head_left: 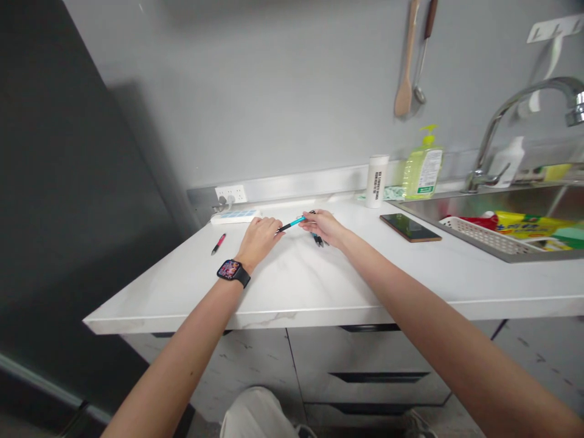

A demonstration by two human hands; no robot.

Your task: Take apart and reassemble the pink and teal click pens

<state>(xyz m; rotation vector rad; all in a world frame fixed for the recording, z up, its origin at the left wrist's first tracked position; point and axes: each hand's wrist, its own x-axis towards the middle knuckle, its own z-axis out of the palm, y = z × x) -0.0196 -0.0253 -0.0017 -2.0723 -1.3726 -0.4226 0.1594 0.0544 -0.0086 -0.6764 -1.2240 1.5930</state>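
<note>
A blue pen (294, 223) with a black grip is held level between my two hands, above the white counter (292, 280). My left hand (261, 238), with a watch on its wrist, closes on the dark tip end. At the other end, my right hand (325, 226) pinches the blue barrel near its black top. Under my right hand lie dark-tipped pens (318, 241), partly hidden by the fingers. A red pen with a black grip (219, 244) rests by itself to the left of my left hand.
Behind my hands sit a power strip (236, 216) and a wall socket (231, 194). To the right are a phone (409, 227), a white canister (376, 181), a green soap bottle (423, 165) and the sink (490, 254) with a tap (495, 125).
</note>
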